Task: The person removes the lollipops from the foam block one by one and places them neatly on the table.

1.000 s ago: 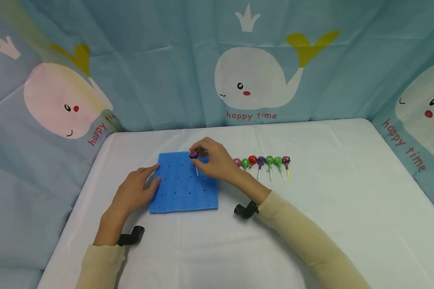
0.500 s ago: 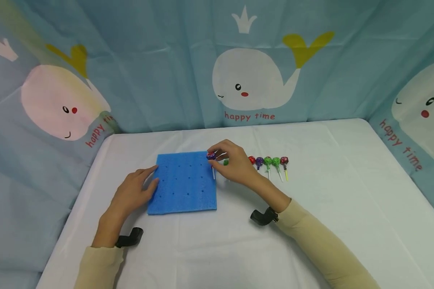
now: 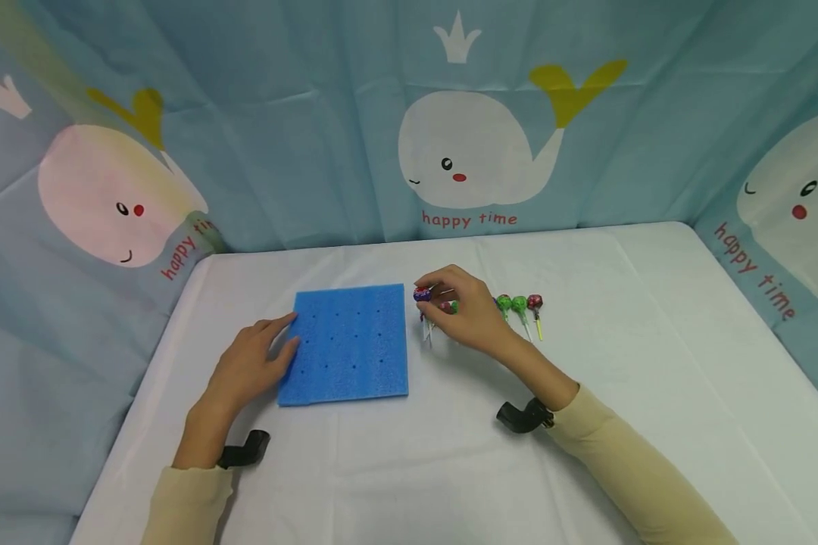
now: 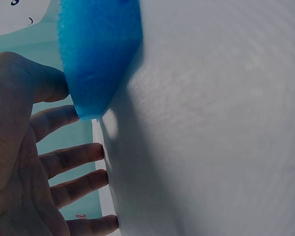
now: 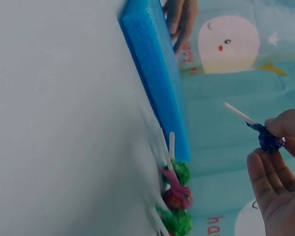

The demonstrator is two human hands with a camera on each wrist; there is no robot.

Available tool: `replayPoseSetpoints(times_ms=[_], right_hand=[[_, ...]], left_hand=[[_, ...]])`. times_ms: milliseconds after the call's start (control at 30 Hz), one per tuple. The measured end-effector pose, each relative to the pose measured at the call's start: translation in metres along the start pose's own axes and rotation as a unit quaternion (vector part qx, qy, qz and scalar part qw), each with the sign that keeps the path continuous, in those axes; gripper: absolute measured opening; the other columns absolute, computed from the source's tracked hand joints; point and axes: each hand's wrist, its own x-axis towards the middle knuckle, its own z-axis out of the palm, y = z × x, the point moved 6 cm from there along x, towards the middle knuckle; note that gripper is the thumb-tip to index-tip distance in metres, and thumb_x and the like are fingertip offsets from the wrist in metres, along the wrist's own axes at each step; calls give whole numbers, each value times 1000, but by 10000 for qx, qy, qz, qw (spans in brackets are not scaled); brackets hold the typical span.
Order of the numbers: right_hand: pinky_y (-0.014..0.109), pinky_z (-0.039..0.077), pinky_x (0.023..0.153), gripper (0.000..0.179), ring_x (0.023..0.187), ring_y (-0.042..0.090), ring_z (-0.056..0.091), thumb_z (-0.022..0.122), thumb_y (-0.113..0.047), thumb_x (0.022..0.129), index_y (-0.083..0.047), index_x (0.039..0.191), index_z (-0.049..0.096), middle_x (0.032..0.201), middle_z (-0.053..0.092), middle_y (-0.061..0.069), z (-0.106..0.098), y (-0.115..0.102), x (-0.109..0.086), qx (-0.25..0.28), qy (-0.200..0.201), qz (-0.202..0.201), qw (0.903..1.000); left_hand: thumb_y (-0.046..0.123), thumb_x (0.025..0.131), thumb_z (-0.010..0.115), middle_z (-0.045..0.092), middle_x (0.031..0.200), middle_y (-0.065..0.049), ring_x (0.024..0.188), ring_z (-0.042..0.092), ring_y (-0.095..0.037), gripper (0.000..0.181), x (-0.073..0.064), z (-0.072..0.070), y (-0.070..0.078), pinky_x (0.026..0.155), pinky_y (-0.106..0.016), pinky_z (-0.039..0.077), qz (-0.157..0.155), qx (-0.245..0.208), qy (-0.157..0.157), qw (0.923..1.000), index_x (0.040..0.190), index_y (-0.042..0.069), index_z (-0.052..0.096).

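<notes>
A purple-blue wrapped lollipop is pinched by its head between the thumb and fingers of my right hand, just right of the foam. Its white stick points away from the fingers in the right wrist view, where the lollipop hangs above the tabletop. My left hand rests at the left edge of a blue foam board, its fingers loosely extended. In the left wrist view the thumb and index finger touch the foam corner. Small holes dot the board's top in rows.
A row of lollipops lies right of the board, partly hidden by my right hand; green lollipops and a dark red one show at its right end. White cloth covers the table. A blue whale-print curtain hangs behind.
My right hand has carried the lollipop rightward, from above the foam board to past its right edge. The left hand has stayed at the board's left edge.
</notes>
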Motion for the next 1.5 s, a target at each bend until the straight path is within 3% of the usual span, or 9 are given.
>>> replayPoseSetpoints(times_ms=[367,700,1000,1500], right_hand=[[36,66,91,30,100,23,75,79,-6,94,-3,123,72,117,71,11,-28,5,-19,2,116,223,9997],[13,60,92,32,101,21,72,78,-7,95,-3,126,71,119,71,11,-56,20,-39,-91,264,849,9960],[12,59,89,31,96,8,70,79,-6,94,-4,123,71,118,72,12,-76,36,-53,-428,544,887,9936],[4,55,86,33,94,-7,64,76,-3,95,0,126,68,120,73,20,-105,51,-74,-510,802,1010,9903]], left_hand=[[35,108,55,55,153,-31,140,50,-55,57,0,-1,-3,110,-76,44,-11,40,8,10000,158,9,49],[33,108,56,55,153,-30,141,50,-54,56,1,1,-1,111,-75,44,-28,34,-32,10000,158,10,49],[33,108,56,55,154,-30,141,50,-55,56,0,1,-2,111,-76,44,6,57,-6,10000,158,10,49],[35,108,56,54,154,-30,141,49,-55,57,0,2,-2,110,-77,43,-16,21,20,10000,158,9,49]])
